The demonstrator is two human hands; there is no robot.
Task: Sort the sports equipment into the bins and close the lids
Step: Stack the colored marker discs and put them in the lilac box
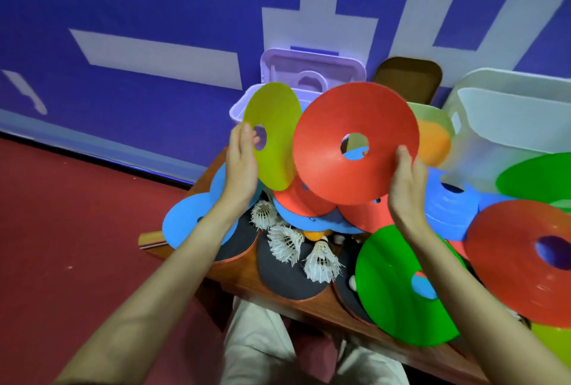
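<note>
Red disc cone and yellow disc cone are being held raised above the table, in front of the lavender bin. Right hand fingers are pinching red cone's rim; left hand fingers are gripping yellow's edge. Both are looking thin, light, flexible w/ slick plastic: best taken at rim or centre hole. Shuttlecocks below are looking fragile

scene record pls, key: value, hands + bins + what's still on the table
left hand: holds yellow-green disc cone by its edge
right hand: holds red disc cone by its edge
lavender bin: lid up, behind the held cones
white bin: open, far right
table: shuttlecocks, green disc cone, blue disc cones, dark paddles
</note>
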